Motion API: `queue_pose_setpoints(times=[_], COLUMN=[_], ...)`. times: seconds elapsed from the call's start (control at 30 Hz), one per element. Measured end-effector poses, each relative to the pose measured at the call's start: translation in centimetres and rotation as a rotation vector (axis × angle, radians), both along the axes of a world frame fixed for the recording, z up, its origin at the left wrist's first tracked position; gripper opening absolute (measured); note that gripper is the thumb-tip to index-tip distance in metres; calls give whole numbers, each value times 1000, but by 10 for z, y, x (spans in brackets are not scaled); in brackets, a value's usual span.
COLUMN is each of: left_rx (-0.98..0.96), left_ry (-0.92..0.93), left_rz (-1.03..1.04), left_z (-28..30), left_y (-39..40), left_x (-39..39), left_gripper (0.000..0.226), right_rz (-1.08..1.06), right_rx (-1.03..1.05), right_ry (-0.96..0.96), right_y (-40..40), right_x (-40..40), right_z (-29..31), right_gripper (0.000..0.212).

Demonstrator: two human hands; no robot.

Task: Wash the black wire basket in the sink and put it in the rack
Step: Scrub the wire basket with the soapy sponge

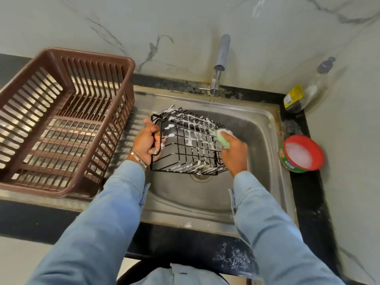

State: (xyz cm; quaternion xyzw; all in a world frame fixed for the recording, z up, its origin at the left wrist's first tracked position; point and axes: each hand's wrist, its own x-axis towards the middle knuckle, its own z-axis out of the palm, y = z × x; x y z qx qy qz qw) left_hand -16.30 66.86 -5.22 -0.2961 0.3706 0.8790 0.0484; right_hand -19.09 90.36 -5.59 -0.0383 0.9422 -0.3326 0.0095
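Note:
The black wire basket (185, 153) hangs over the steel sink (265, 128), tipped on its side and streaked with white foam. My left hand (147, 141) grips the wire frame at the basket's left end. My right hand (234, 151) holds a green sponge (222, 137) pressed against the basket's upper right wires. A brown plastic rack (67, 120) stands on the drainboard to the left of the sink.
A thin stream of water runs from the tap (220, 64) into the sink behind the basket. A red tub of dish soap (301, 154) sits on the black counter at the right. A clear bottle (304, 93) stands in the back right corner.

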Motion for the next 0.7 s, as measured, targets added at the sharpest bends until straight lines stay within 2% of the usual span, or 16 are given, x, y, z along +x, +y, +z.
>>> queue_pose_setpoints(times=[0.1, 0.17, 0.23, 0.3, 0.4, 0.47, 0.53, 0.63, 0.7], left_rx=[-28, -8, -3, -76, -31, 40, 41, 49, 25], left_ry=[-17, -17, -28, -55, -43, -22, -10, -16, -38], left_rz=[2, -7, 5, 25, 49, 81, 109, 128, 122], left_z=[3, 2, -1, -3, -5, -7, -9, -10, -7], left_y=[5, 8, 11, 13, 12, 8, 4, 5, 9], left_x=[2, 3, 3, 2, 2, 2, 3, 3, 3], left_gripper=[61, 74, 72, 54, 48, 60, 66, 52, 48], right_rz=[-114, -107, 14, 221, 380, 310, 122, -125, -157], right_rx=[4, -66, -136, -162, -195, -120, -33, -9, -32], right_ry=[-97, -78, 43, 179, 206, 167, 21, -137, -138], right_y=[-11, -34, -60, -76, -58, -27, 5, 25, 8], right_x=[6, 21, 44, 64, 63, 51, 38, 25, 29], right_z=[5, 21, 38, 48, 41, 25, 12, 2, 9], right_gripper=[43, 46, 55, 60, 67, 67, 62, 56, 52])
